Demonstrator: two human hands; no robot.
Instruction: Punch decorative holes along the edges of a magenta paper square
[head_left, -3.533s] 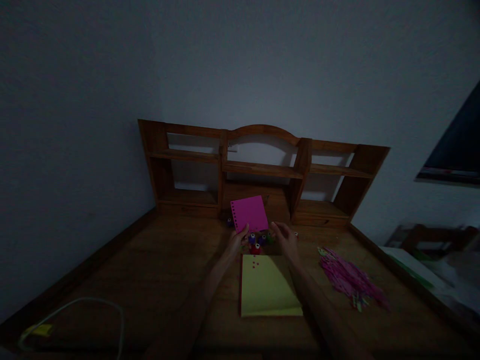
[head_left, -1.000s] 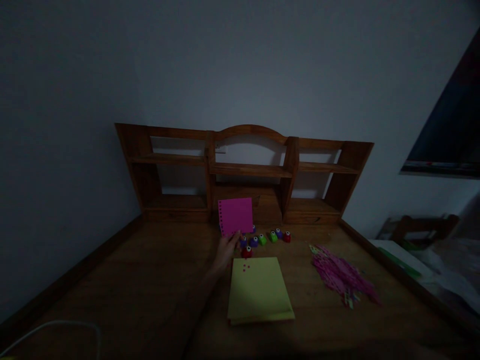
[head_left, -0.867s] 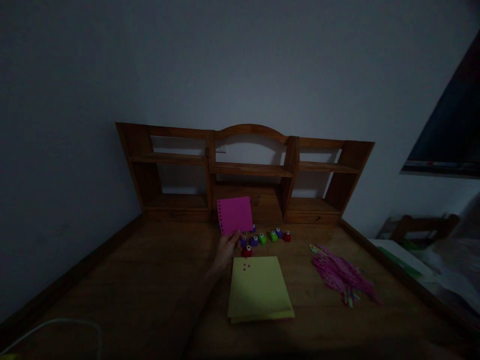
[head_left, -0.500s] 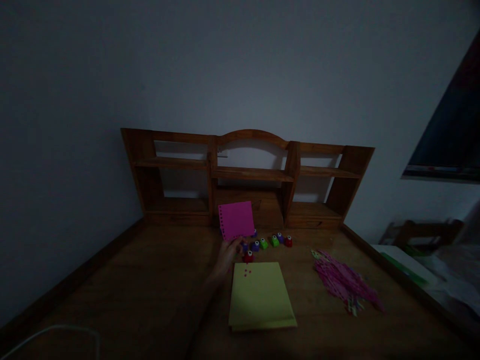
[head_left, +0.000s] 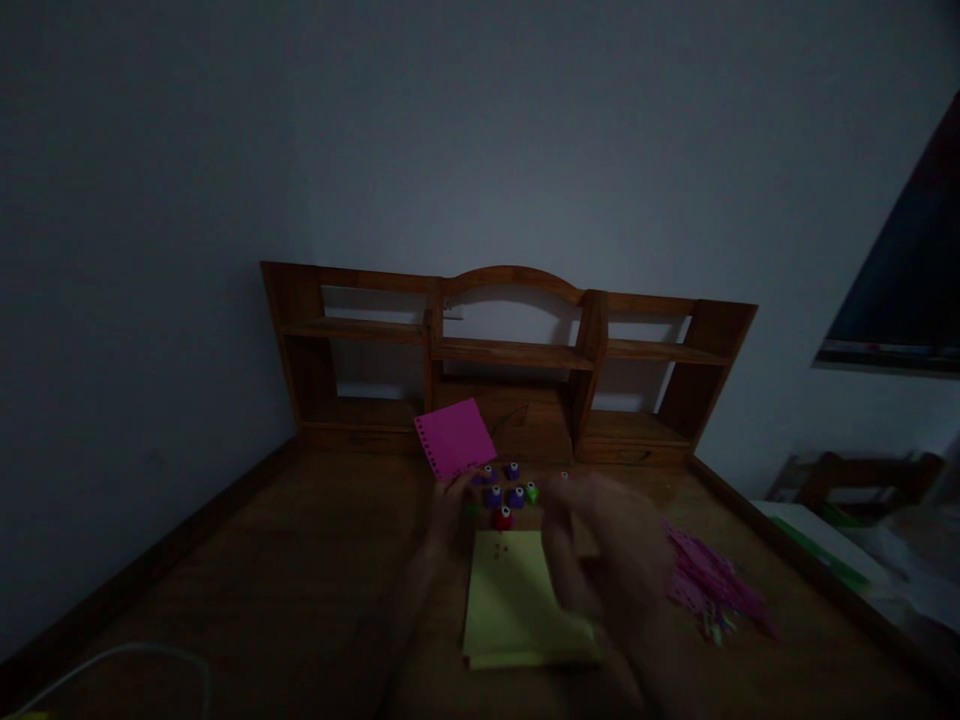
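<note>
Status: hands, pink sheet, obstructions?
Left hand gripping pink sheet near lower edge. Sheet raised, tilted. Right hand blurred, grip unclear. It blocks view of yellow paper's right side.

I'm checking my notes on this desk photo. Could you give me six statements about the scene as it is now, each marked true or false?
1. The left hand holds the pink sheet. True.
2. The sheet's row of holes runs along its right edge in the picture. False: it runs along the left edge.
3. The right hand is blurred and covers part of the yellow paper in this view. True.
4. The yellow paper has no marks. False: small reddish dots show near its far edge.
5. A red eyed piece stands by the paper's far edge. True.
6. It is the only eyed piece. False: purple ones and a green one show too.
</note>
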